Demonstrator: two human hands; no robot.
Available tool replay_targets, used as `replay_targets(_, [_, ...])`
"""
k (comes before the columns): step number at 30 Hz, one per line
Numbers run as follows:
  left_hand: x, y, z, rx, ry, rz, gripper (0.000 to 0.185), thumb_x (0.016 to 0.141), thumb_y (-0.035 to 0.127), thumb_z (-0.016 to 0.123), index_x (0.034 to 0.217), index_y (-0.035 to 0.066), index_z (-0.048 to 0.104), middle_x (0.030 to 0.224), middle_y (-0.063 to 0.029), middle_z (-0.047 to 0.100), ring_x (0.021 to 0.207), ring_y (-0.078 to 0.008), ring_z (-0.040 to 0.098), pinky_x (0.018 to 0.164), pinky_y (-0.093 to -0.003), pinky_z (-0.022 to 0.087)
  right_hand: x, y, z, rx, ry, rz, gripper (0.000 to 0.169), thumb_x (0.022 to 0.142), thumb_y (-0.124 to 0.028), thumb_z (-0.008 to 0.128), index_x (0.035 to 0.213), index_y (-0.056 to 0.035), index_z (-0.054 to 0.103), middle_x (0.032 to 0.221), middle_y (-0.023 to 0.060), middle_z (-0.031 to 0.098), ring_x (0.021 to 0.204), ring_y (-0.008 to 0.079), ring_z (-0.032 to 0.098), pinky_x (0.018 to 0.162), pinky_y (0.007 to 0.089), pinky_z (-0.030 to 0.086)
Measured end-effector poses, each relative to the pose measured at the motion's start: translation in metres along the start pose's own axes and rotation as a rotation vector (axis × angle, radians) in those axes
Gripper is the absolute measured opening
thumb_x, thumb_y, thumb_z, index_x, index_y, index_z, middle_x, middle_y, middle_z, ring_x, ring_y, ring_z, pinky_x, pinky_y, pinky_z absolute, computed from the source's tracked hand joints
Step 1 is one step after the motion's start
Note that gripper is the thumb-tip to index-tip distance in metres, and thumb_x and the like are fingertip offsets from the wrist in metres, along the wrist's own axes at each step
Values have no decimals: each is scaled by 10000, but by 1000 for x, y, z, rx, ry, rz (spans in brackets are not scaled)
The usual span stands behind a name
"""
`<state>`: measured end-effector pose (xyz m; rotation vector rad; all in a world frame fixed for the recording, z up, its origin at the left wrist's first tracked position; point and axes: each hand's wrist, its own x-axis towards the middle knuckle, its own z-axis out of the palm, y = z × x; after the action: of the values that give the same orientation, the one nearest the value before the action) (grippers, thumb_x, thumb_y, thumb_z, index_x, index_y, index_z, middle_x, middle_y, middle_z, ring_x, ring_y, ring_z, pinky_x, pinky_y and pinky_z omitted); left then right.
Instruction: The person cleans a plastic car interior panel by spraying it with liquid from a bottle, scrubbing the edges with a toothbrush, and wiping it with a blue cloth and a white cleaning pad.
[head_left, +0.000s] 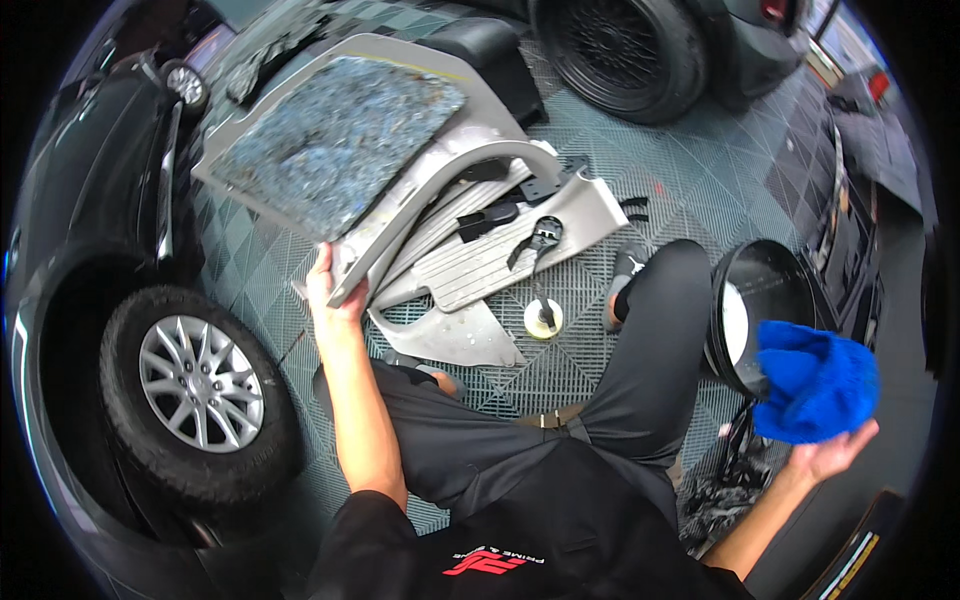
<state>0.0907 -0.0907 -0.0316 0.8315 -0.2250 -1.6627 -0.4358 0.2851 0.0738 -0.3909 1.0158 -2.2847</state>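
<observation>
My left hand (339, 296) grips the lower edge of a large grey plastic car trim panel (480, 142), which is tilted with its back side up. A mottled blue-grey felt insulation pad (337, 142) covers much of that side. Beneath and beside it lie more grey trim pieces (480, 274), some ribbed and spotted with drops. A black seat-belt fitting (541, 236) rests on them. Over on the right, my right hand (834, 454) holds a bunched blue microfiber cloth (817, 382), close to the rim of a black bucket (780, 289).
On the tile floor (517, 382) between my feet stands a brush with a pale round head (543, 319). A dark car with a silver-rimmed wheel (201, 384) is close on my left. Another vehicle's black wheel (619, 56) stands ahead. Crumpled black plastic (727, 487) lies at right.
</observation>
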Motion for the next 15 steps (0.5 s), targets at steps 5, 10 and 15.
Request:
replay_targets(5, [9, -4, -18, -92, 155, 155, 151, 830, 167, 603, 899, 45, 544, 832, -70, 609, 766, -230, 599, 721, -388, 493, 41, 28, -7, 288, -386, 47, 518, 898, -354, 428, 1286, -12, 398, 1283, 179, 450, 1180, 343, 420, 1020, 498, 302])
replay_targets(10, [-5, -26, -5, -52, 192, 246, 207, 845, 175, 582, 1002, 50, 532, 948, -70, 597, 850, -240, 586, 780, -406, 465, 32, 176, 107, 596, -370, 443, 520, 893, -359, 428, 1289, -23, 397, 1286, 177, 447, 1177, 341, 424, 1022, 497, 300])
replay_targets(15, [-41, -37, 59, -5, 367, 232, 318, 920, 187, 447, 1145, -36, 472, 1102, -142, 578, 1001, -255, 579, 861, -409, 472, -32, 290, 193, 766, -507, 791, 523, 888, -363, 429, 1292, -33, 396, 1289, 175, 444, 1173, 340, 427, 1024, 497, 299])
